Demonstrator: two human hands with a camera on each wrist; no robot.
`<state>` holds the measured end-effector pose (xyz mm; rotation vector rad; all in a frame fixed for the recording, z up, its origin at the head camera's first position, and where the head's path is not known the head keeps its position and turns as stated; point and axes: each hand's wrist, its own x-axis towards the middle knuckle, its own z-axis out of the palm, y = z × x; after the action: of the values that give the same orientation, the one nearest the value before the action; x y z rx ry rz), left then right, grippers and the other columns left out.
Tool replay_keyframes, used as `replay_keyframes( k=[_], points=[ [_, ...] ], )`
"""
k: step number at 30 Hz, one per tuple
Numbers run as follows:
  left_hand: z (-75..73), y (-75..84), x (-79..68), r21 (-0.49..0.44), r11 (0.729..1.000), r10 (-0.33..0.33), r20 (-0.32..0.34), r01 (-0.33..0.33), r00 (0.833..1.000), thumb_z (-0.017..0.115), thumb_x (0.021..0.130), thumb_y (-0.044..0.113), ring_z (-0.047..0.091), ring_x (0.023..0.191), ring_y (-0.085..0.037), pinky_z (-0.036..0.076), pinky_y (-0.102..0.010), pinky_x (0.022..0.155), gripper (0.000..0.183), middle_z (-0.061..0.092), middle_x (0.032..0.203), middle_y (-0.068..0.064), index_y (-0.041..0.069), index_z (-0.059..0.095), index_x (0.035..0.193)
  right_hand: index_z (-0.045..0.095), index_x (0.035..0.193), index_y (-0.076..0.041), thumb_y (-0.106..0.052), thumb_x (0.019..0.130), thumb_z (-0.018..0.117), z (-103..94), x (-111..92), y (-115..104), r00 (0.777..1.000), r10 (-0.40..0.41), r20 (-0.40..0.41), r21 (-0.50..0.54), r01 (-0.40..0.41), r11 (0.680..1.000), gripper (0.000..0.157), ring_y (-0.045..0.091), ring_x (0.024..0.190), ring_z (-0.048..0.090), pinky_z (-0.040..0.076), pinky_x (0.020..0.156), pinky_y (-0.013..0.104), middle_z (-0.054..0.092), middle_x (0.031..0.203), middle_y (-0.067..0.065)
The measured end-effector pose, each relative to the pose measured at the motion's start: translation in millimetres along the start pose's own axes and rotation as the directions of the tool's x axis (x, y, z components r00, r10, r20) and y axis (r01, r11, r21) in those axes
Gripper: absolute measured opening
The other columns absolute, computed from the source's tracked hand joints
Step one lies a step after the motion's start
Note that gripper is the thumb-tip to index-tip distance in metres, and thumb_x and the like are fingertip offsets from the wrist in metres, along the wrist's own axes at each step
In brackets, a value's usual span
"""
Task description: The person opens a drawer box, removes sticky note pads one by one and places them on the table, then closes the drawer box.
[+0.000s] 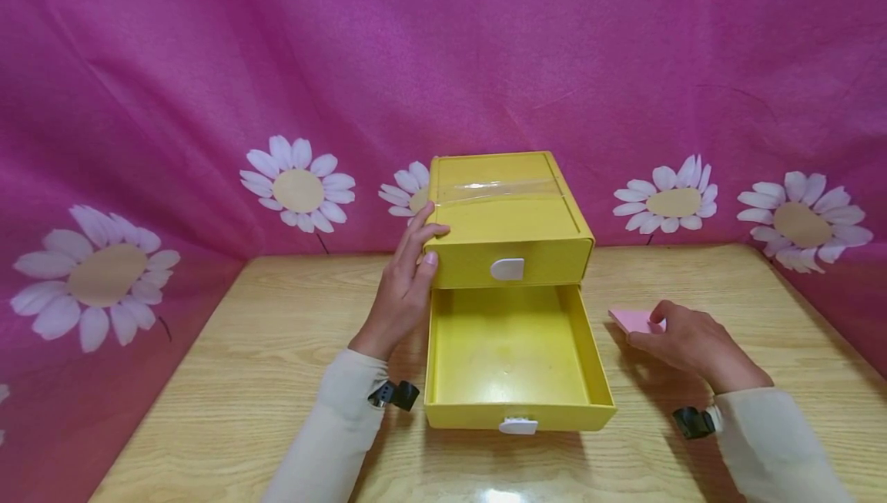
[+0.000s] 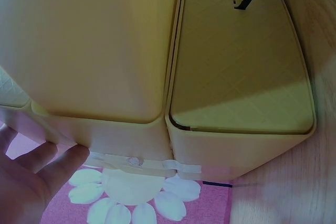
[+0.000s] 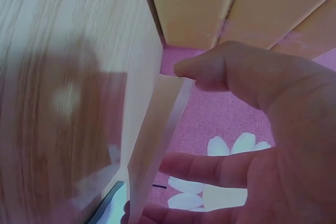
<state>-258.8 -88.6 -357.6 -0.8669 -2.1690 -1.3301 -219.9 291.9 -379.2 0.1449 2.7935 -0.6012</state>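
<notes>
A yellow two-drawer box (image 1: 509, 214) stands in the middle, its upper drawer (image 1: 464, 266) pushed in. Below it, the lower drawer (image 1: 513, 417) is pulled far out and its inner floor shows. My left hand (image 1: 405, 283) rests on the upper drawer's front left corner and side, fingers extended; in the left wrist view its fingertips touch the box wall. To the right of the box, my right hand (image 1: 696, 341) pinches a thin pink paper pad (image 1: 629, 320) between thumb and fingers. In the right wrist view the pad (image 3: 152, 135) stands edge-on, tilted over the tabletop.
Clear tape (image 1: 499, 190) runs across the box top. The wooden table (image 1: 291, 333) ends at a pink cloth (image 1: 443, 48) with printed white flowers, which also closes off both sides. White pull tabs (image 1: 518, 427) stick out from the drawer fronts.
</notes>
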Motion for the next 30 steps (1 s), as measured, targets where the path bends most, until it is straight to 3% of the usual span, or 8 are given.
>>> replay_keyframes(
  k=[4, 13, 22, 30],
  points=[
    [0.0, 1.3, 0.2, -0.014, 1.000, 0.006, 0.001, -0.006, 1.000, 0.037, 0.100, 0.011, 0.021, 0.145, -0.020, 0.039, -0.054, 0.103, 0.036, 0.021, 0.159, -0.003, 0.015, 0.044, 0.135, 0.051, 0.112, 0.006, -0.046, 0.081, 0.070, 0.6, 0.4, 1.0, 1.000, -0.004, 0.000, -0.009, 0.004, 1.000, 0.063, 0.034, 0.081, 0.052, 0.047, 0.067, 0.042, 0.059, 0.090, 0.020],
    [0.1, -2.3, 0.8, 0.012, 1.000, 0.023, 0.001, -0.023, 1.000, 0.033, 0.101, 0.019, 0.021, 0.144, -0.013, 0.040, -0.051, 0.103, 0.037, 0.020, 0.159, 0.007, 0.021, 0.043, 0.136, 0.055, 0.106, 0.004, -0.049, 0.082, 0.066, 2.7, 1.7, 4.6, 0.999, -0.049, -0.017, -0.043, 0.048, 0.998, 0.058, 0.031, 0.077, 0.051, 0.045, 0.065, 0.040, 0.056, 0.083, 0.015],
    [-0.3, -2.1, 0.1, 0.008, 1.000, 0.023, 0.002, -0.023, 1.000, 0.034, 0.101, 0.018, 0.021, 0.144, -0.014, 0.041, -0.051, 0.102, 0.037, 0.020, 0.159, 0.006, 0.021, 0.043, 0.136, 0.060, 0.110, 0.006, -0.044, 0.083, 0.066, 6.4, 4.7, 6.4, 0.994, -0.090, -0.055, -0.075, 0.086, 0.993, 0.057, 0.027, 0.073, 0.049, 0.042, 0.064, 0.037, 0.055, 0.079, 0.011],
    [-0.5, -1.6, 0.2, 0.010, 1.000, 0.023, 0.000, -0.023, 1.000, 0.033, 0.101, 0.019, 0.020, 0.144, -0.013, 0.040, -0.051, 0.102, 0.037, 0.020, 0.159, 0.006, 0.021, 0.043, 0.136, 0.068, 0.107, 0.001, -0.043, 0.083, 0.065, 8.6, 4.5, 6.8, 0.985, -0.158, -0.076, -0.104, 0.150, 0.983, 0.050, 0.027, 0.072, 0.051, 0.044, 0.064, 0.040, 0.064, 0.088, 0.016]
  ],
)
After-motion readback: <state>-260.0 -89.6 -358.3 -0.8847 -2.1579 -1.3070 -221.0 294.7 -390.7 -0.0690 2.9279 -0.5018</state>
